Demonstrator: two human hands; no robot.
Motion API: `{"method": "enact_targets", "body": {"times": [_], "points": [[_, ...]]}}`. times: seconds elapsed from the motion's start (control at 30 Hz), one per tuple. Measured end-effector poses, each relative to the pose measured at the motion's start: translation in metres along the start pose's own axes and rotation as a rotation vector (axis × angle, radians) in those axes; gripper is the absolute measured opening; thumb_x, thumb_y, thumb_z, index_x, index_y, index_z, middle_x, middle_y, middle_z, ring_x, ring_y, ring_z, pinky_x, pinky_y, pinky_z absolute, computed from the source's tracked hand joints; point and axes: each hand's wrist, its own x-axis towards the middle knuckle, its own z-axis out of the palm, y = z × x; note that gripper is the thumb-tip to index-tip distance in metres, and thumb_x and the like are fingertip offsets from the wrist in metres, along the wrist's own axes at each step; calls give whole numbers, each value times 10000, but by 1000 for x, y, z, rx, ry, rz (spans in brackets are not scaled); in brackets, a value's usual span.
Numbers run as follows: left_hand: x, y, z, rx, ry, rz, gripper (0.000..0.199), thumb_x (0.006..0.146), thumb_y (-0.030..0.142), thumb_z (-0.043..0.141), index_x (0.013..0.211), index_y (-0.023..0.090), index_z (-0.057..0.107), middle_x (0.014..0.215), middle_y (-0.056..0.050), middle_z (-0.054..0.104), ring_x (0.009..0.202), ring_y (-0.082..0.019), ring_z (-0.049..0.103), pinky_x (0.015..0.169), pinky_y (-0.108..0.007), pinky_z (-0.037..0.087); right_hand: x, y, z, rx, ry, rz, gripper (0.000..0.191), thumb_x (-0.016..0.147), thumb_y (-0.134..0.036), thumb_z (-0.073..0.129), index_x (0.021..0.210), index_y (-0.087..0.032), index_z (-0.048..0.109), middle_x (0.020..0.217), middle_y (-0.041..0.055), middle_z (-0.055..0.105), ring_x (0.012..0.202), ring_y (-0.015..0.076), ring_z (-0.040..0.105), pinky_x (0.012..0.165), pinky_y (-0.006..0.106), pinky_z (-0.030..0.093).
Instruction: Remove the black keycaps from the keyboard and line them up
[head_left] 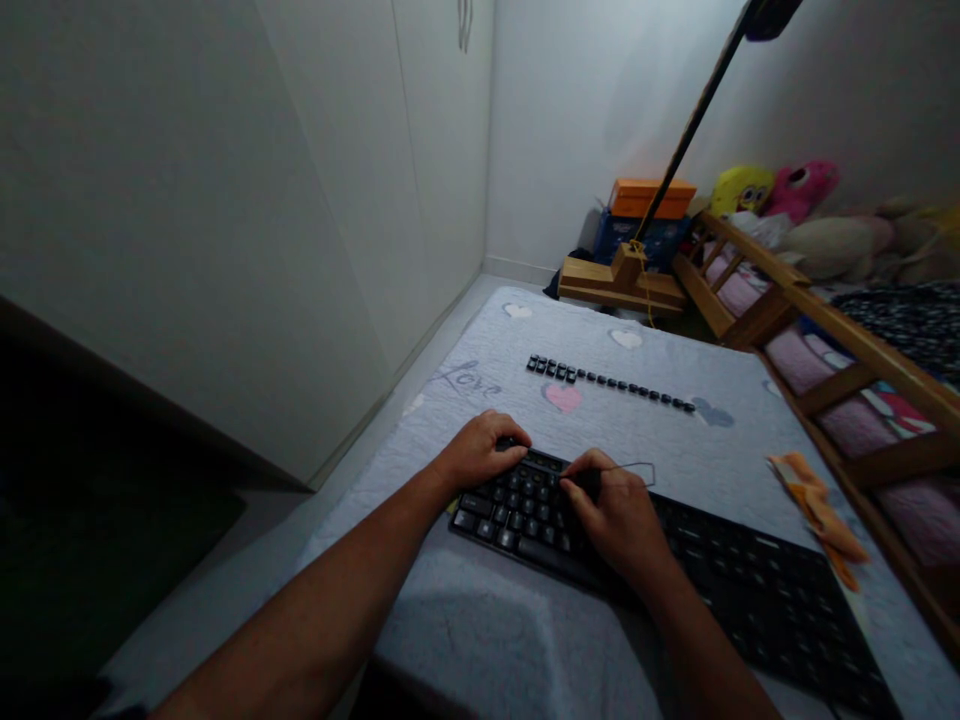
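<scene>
Your two bare hands sit near each other without touching, the right one pinching.
Your left forearm [337, 605] reaches in long and diagonal from the lower left, its wrist nearly straight, and your left hand [484, 450] is low, back upward, with the thumb and index finger pointing inward and only a narrow gap between their tips. Your right forearm [694, 630] comes up from the lower right and angles inward; your right hand [616, 500] is curled, thumb and index fingertip brought together, the remaining fingers bent and partly hidden.
</scene>
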Motion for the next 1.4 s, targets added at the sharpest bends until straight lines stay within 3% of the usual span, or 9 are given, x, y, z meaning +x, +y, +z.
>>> {"method": "enact_targets", "body": {"times": [0.4, 0.6, 0.83, 1.23, 1.4], "points": [[1, 3, -2, 5, -6, 15, 135, 784, 193, 616, 880, 185, 711, 901, -38, 698, 916, -194, 589, 889, -336, 431, 2, 1, -5, 88, -17, 76, 64, 817, -241, 554, 809, -195, 597, 735, 14, 676, 675, 163, 638, 659, 274, 466], [0, 9, -4, 49, 39, 111, 183, 788, 244, 662, 960, 200, 705, 1049, -56, 669, 1045, -215, 537, 967, -362, 384, -1, -4, -7, 55, 44, 25, 71, 835, -236, 555, 814, -198, 610, 759, 12, 677, 695, 160, 635, 671, 272, 461], [-2, 21, -2, 75, -63, 235, 295, 751, 350, 729, 1013, 218, 696, 1062, -42, 669, 1029, -221, 518, 960, -391, 355, -4, -6, -2, 34, 105, -60, 80, 847, -238, 560, 808, -193, 615, 777, 24, 670, 732, 171, 640, 691, 278, 469], [-2, 24, 4, 120, -34, 222, 175, 776, 302, 704, 925, 211, 720, 957, -38, 690, 977, -221, 521, 908, -388, 370, -6, -7, 1, 64, 117, -117, 57, 845, -218, 562, 820, -196, 608, 787, 20, 655, 752, 170, 623, 708, 282, 470], [-3, 23, 4, 96, 6, 222, 164, 776, 290, 704, 917, 208, 710, 951, -35, 688, 976, -214, 523, 921, -390, 372, -7, -3, 3, 60, 188, -151, 34, 830, -186, 546, 833, -191, 580, 789, 26, 616, 764, 179, 582, 712, 304, 456]]}}
